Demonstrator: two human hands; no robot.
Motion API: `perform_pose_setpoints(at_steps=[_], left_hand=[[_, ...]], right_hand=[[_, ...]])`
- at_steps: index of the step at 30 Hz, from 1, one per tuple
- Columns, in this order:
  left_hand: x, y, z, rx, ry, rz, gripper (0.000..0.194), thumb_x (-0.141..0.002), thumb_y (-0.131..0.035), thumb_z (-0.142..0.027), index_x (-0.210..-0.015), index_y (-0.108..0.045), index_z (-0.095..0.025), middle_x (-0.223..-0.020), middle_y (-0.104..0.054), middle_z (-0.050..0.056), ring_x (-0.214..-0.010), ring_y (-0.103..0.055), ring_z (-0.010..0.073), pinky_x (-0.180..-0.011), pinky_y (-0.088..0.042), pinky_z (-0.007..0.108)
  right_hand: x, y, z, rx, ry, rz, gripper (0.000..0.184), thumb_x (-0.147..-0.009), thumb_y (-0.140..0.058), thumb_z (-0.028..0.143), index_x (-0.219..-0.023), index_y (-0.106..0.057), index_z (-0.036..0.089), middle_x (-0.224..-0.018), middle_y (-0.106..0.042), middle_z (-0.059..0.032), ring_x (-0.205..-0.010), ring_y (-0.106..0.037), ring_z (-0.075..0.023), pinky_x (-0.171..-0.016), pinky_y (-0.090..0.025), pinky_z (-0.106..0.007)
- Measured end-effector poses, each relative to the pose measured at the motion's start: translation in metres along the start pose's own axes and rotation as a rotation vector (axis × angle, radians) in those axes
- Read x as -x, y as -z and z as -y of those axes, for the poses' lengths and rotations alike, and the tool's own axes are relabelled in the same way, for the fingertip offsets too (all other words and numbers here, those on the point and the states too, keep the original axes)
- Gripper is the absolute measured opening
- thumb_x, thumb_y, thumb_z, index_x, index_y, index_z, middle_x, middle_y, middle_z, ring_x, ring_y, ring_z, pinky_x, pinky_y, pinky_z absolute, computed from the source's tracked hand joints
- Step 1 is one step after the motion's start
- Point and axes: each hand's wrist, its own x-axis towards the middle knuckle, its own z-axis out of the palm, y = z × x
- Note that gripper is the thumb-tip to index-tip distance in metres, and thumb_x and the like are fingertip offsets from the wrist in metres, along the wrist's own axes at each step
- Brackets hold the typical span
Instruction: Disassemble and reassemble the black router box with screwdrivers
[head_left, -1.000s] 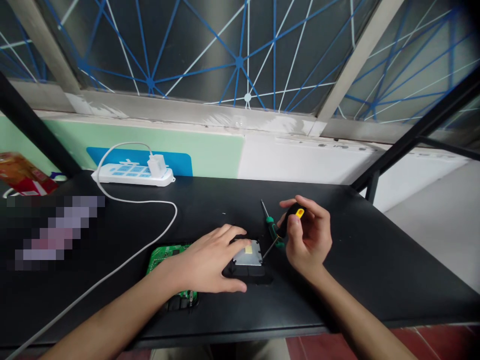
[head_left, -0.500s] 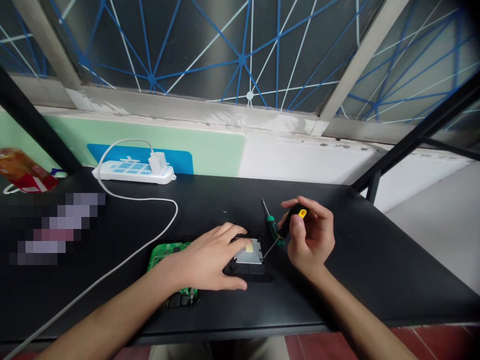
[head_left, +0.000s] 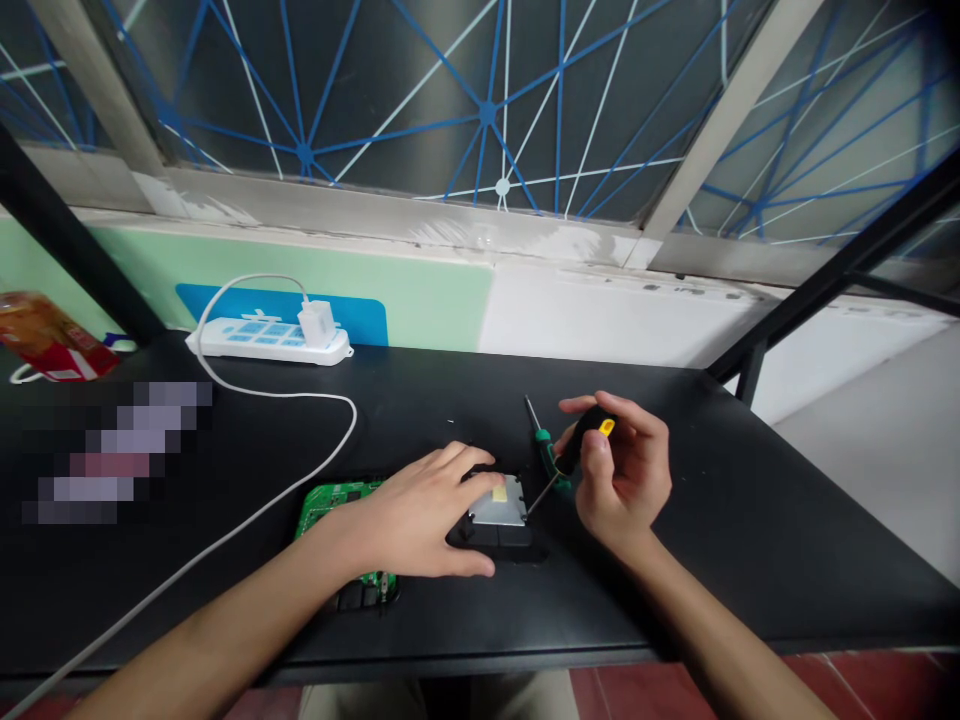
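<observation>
Black table [head_left: 720,540] below a window with blue and white line pattern; power strip [head_left: 262,340] at back. No legible brand or text; red-orange packet [head_left: 56,340] print unreadable. Silver metal plate [head_left: 498,503], small pale yellow patch, black housing [head_left: 501,537], under left hand's [head_left: 420,510] fingertips; those fingers spread, thumb apart. Right hand [head_left: 626,475] fingers closed around black-and-yellow screwdriver [head_left: 581,440], its tip at the plate's right corner. Green-handled screwdriver [head_left: 546,450] just beyond right fingers. Green circuit board [head_left: 326,502] partly under left wrist.
</observation>
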Motion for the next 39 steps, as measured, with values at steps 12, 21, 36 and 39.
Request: perform_pose_setpoints(at_steps=[12, 21, 36, 39], left_hand=[[0.0006, -0.0001, -0.0003, -0.001, 0.006, 0.016, 0.076, -0.084, -0.082, -0.052, -0.147, -0.051, -0.022, -0.151, -0.049, 0.016, -0.142, -0.046, 0.0349, -0.117, -0.044, 0.054], [0.0002, -0.0019, 0.0018, 0.017, -0.016, -0.022, 0.076, -0.083, -0.083, -0.051, -0.146, -0.053, -0.022, -0.149, -0.051, 0.016, -0.14, -0.049, 0.0362, -0.114, -0.046, 0.055], [0.0001, -0.0033, 0.0029, -0.007, -0.013, -0.013, 0.076, -0.083, -0.083, -0.051, -0.146, -0.052, -0.021, -0.148, -0.051, 0.016, -0.139, -0.049, 0.0359, -0.114, -0.047, 0.055], [0.0005, -0.0031, 0.0028, -0.007, -0.012, -0.008, 0.077, -0.083, -0.083, -0.051, -0.146, -0.052, -0.022, -0.148, -0.052, 0.016, -0.139, -0.049, 0.0354, -0.114, -0.047, 0.054]], right_hand=[[-0.0007, 0.0, 0.0021, -0.03, 0.024, -0.009, 0.041, -0.097, -0.054, 0.013, -0.134, -0.057, 0.029, -0.113, -0.07, -0.0044, -0.063, -0.066, -0.0083, -0.052, -0.057, -0.025], [-0.0002, 0.0008, 0.0034, -0.029, 0.026, 0.022, 0.044, -0.096, -0.055, 0.011, -0.135, -0.057, 0.03, -0.113, -0.07, -0.0042, -0.065, -0.066, -0.0084, -0.052, -0.057, -0.025], [-0.0015, 0.0016, 0.0029, -0.012, 0.049, 0.003, 0.043, -0.096, -0.055, 0.011, -0.135, -0.057, 0.029, -0.112, -0.07, -0.0053, -0.065, -0.067, -0.0088, -0.052, -0.058, -0.025], [-0.0014, 0.0014, 0.0037, -0.008, 0.039, 0.017, 0.042, -0.096, -0.054, 0.012, -0.135, -0.056, 0.029, -0.112, -0.07, -0.0049, -0.064, -0.066, -0.0083, -0.052, -0.058, -0.025]])
